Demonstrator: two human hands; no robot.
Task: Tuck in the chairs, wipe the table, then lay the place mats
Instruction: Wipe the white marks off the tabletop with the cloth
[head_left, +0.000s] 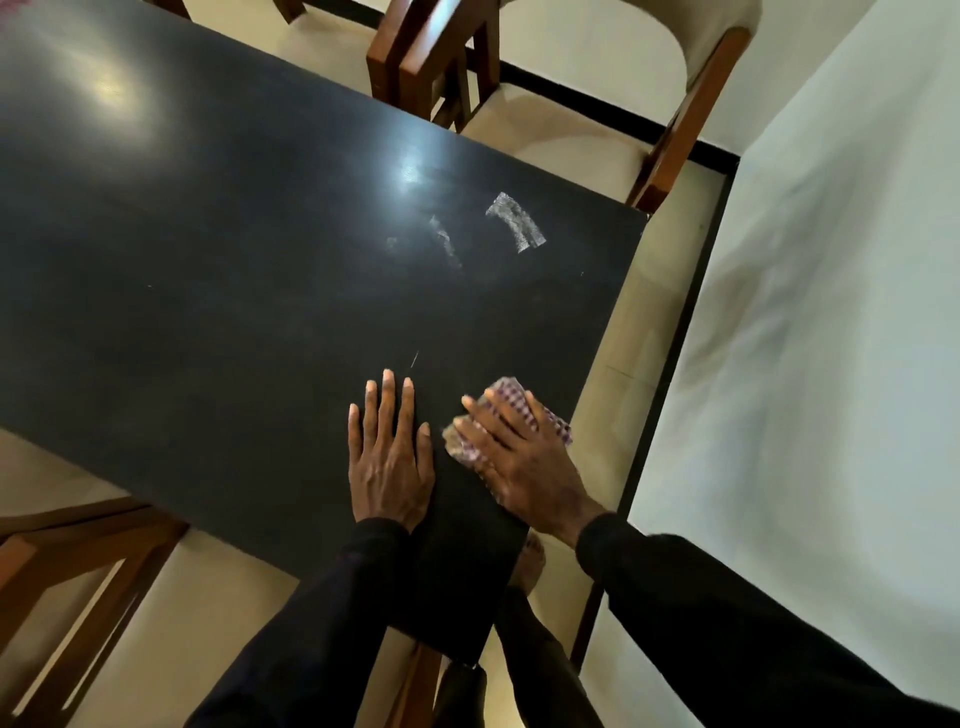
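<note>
A dark, glossy dining table (234, 270) fills most of the view. My left hand (389, 457) lies flat on it near the near corner, fingers apart and holding nothing. Just to its right, my right hand (519, 457) presses down on a crumpled purple-and-white checked cloth (511, 402) close to the table's right edge. White smears (517, 223) mark the tabletop farther away. Wooden chairs with cream seats (571, 140) stand tucked against the far side. No place mats are in sight.
Another wooden chair (78, 582) stands at the near left side of the table. A white wall (831, 312) with a black skirting runs close along the right. Beige floor tiles (639, 322) show between table and wall. My foot shows below the table corner.
</note>
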